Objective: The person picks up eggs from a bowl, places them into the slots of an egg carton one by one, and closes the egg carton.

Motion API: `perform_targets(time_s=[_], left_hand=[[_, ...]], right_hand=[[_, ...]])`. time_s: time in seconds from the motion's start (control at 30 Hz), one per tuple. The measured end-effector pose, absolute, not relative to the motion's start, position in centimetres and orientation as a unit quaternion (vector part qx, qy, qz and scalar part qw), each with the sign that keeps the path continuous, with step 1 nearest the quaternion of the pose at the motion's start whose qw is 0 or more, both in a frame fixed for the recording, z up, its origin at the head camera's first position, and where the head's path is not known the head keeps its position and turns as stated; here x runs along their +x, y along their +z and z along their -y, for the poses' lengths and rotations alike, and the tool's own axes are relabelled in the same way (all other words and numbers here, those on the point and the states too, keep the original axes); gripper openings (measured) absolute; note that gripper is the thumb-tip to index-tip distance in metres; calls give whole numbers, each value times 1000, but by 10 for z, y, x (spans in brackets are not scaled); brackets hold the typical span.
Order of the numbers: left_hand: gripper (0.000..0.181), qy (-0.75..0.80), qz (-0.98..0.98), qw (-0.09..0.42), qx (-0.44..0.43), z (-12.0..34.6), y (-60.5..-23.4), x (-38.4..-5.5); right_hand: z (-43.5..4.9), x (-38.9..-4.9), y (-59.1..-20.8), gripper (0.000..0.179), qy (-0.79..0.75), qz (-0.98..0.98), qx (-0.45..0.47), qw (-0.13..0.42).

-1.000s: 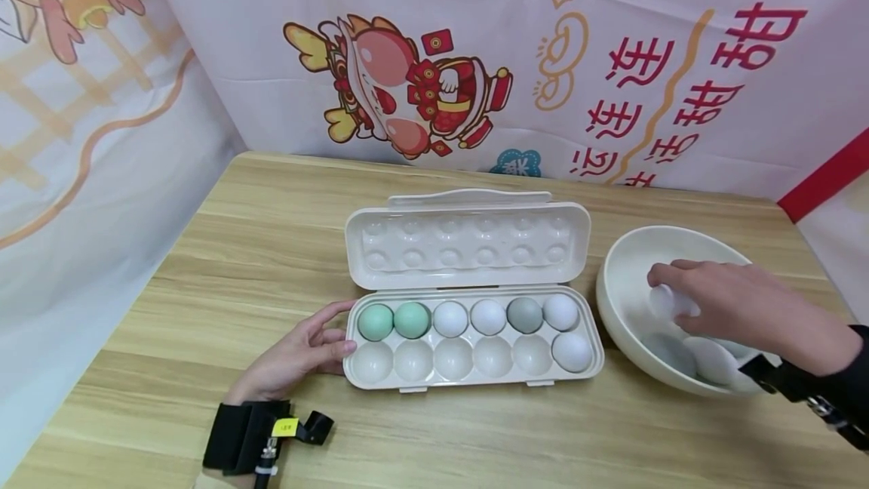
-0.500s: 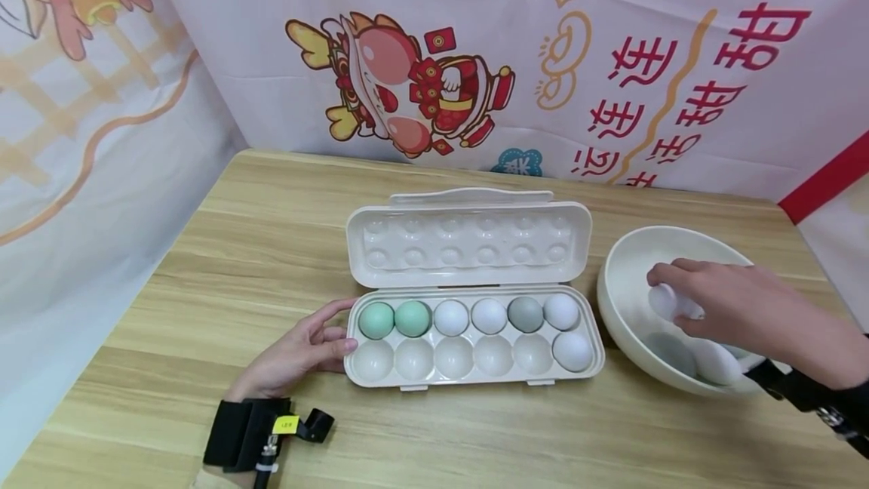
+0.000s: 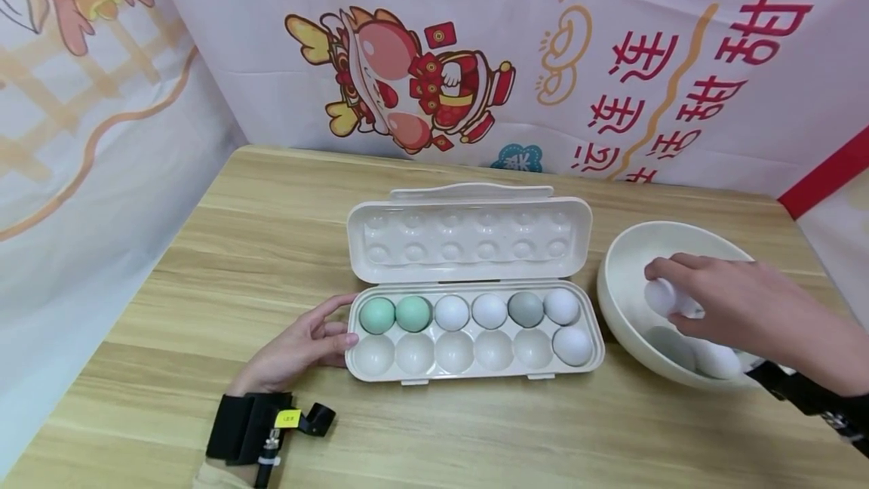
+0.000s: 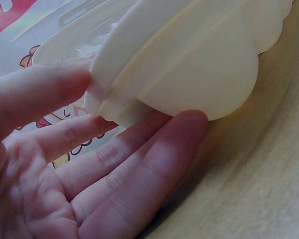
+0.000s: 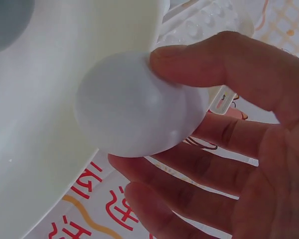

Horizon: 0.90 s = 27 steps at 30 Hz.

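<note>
My right hand (image 3: 740,304) is over the cream bowl (image 3: 619,296), pinching a white egg (image 5: 134,107) between thumb and fingers. A grey egg (image 3: 672,345) and another white egg (image 3: 718,361) lie in the bowl below it. The open egg carton (image 3: 473,376) stands left of the bowl. Its back row is filled with two green eggs (image 3: 395,314), white eggs and a grey egg (image 3: 526,309); one white egg (image 3: 572,345) sits at the right end of the front row. My left hand (image 3: 305,342) holds the carton's left end, thumb at the rim and fingers against its underside.
The carton's lid (image 3: 468,240) leans back behind the tray. All of this stands on a wooden table (image 3: 204,285). A printed cloth (image 3: 434,81) hangs along the table's back edge, and another cloth lies to the left.
My right hand stays over the bowl with the white egg, its wrist slightly shifted. The left hand keeps its hold on the carton; the whole view shifts slightly.
</note>
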<state>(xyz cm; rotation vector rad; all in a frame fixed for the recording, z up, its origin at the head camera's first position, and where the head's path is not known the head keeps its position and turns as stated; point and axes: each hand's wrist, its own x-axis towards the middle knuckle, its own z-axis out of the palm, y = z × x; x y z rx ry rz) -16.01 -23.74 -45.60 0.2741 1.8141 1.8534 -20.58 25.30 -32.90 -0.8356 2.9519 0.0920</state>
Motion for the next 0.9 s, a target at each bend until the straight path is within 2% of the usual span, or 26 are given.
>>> perform_targets(time_s=[0.5, 0.9], left_hand=[[60, 692, -665, 261, 105, 237, -457, -161], [61, 691, -665, 261, 109, 238, -458, -161]], right_hand=[[-228, -198, -321, 52, 22, -939, -336, -64], [-209, -189, -322, 46, -6, -908, -398, -134]])
